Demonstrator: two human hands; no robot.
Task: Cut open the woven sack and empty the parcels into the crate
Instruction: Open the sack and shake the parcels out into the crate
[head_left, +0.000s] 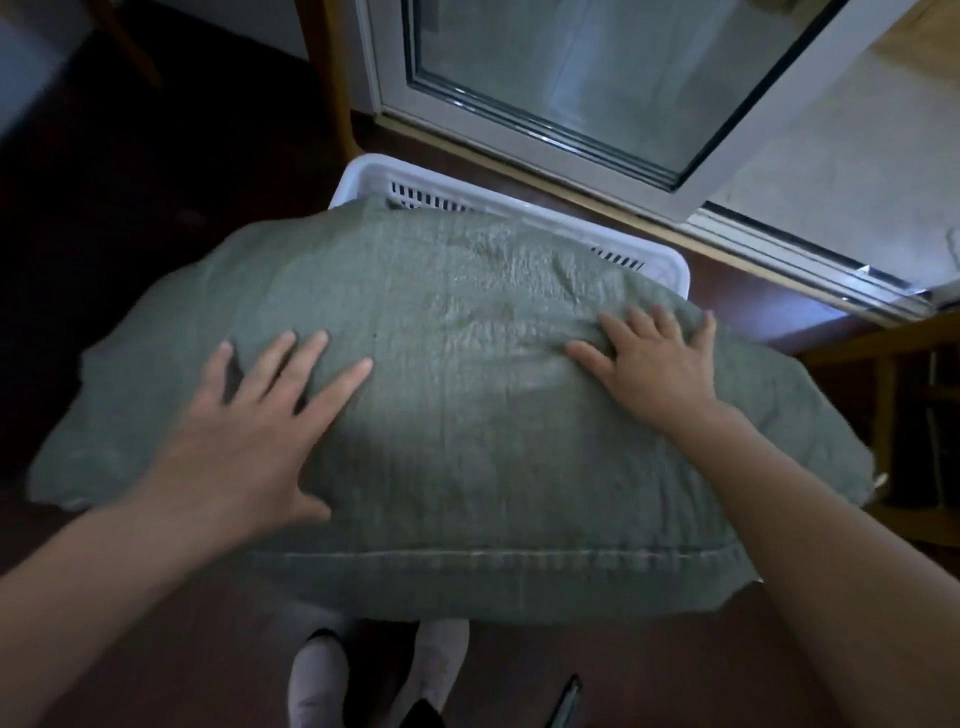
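Fingers are straight and spread wide on both hands. The right hand (657, 366) lies flat on top of the green woven sack (467, 467), and the left hand (249, 415) is on or just over it, gripping nothing. The sack bulges full and lies across the white plastic crate (358, 174), hiding most of it, with its stitched seam (493, 555) nearest the person. It looks bulky and probably heavy, the weave slick and limp — best held by bunching a loose corner or the seam flap, not the smooth top.
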